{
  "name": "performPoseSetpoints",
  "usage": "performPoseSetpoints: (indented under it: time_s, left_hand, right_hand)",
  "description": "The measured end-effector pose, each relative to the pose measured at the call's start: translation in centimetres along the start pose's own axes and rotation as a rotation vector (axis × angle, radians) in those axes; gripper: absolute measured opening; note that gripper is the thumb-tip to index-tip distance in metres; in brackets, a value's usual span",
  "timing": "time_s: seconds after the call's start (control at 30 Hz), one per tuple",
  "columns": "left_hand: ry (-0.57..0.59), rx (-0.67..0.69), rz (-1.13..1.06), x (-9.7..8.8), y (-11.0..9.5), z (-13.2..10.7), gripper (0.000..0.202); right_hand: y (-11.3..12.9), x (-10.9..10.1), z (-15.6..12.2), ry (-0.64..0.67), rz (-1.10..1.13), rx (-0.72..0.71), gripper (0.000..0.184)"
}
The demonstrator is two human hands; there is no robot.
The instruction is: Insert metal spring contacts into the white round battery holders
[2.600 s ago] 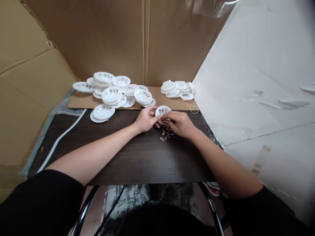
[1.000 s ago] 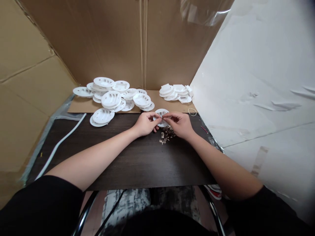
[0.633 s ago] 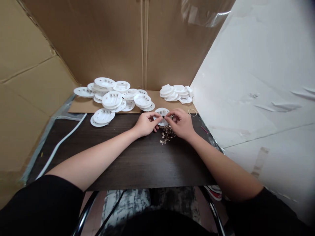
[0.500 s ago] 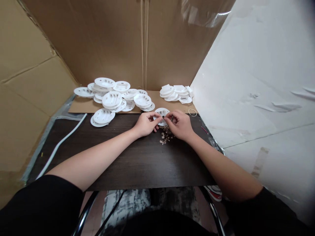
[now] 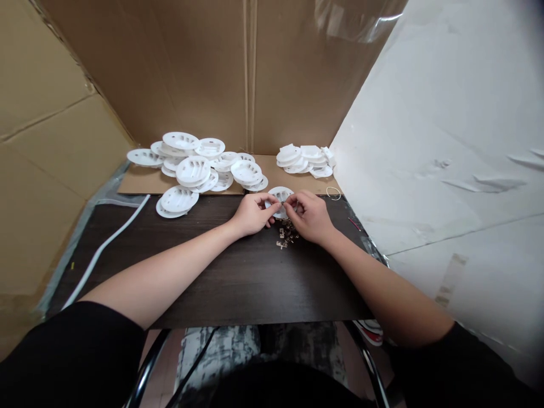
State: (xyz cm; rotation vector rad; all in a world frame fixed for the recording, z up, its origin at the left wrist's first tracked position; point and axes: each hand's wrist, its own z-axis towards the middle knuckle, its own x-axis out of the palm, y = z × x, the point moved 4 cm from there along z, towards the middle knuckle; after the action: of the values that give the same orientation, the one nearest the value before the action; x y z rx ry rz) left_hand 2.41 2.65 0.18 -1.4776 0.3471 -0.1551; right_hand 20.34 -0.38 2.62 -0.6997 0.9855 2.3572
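Note:
My left hand and my right hand meet at the far middle of the dark wooden table. Between them is a round white plastic disc with slots. My left hand grips its left edge with thumb and fingers. The fingers of my right hand are pinched together over the disc's middle, and what they pinch is too small to make out. A small heap of metal clips lies on the table just under my right hand.
A pile of the same white discs lies at the back left on a cardboard sheet. A smaller pile of white parts sits at the back right. Cardboard walls enclose the back and left; white sheeting closes the right. A white cord runs along the left.
Both hands have stayed at the disc. My right hand's fingers have shifted slightly over its middle, and the view has drifted a little.

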Motion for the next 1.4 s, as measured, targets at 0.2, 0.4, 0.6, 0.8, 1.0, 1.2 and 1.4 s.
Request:
performPoseSetpoints:
  time_s: [0.2,0.4,0.6,0.8,1.0,1.2,1.4]
  left_hand:
    - [0.024,0.016,-0.046,0.1,0.3,0.2,0.018]
    - [0.015,0.018,-0.137,-0.1,0.8,0.6,0.024]
    - [0.034,0.002,-0.147,0.0,1.0,0.7,0.023]
    - [0.044,0.011,-0.151,0.0,1.0,0.6,0.028]
    - [0.065,0.006,-0.16,0.0,1.2,0.6,0.03]
    - [0.074,-0.013,-0.175,0.2,0.9,0.6,0.025]
    - [0.084,-0.012,-0.168,0.2,0.9,0.5,0.027]
  right_hand:
    - [-0.3,-0.5,0.3,0.006,-0.004,-0.008,0.01]
    - [-0.2,-1.3,0.6,0.172,0.007,-0.14,0.008]
    - [0.0,-0.7,0.1,0.243,-0.037,-0.196,0.008]
    - [0.3,-0.4,-0.1,0.213,-0.087,-0.256,0.01]
    - [0.4,-0.1,-0.4,0.277,-0.23,-0.303,0.017]
    - [0.9,-0.4,-0.3,0.325,-0.37,-0.336,0.025]
    - [1.4,-0.6,-0.1,0.389,-0.433,-0.329,0.027]
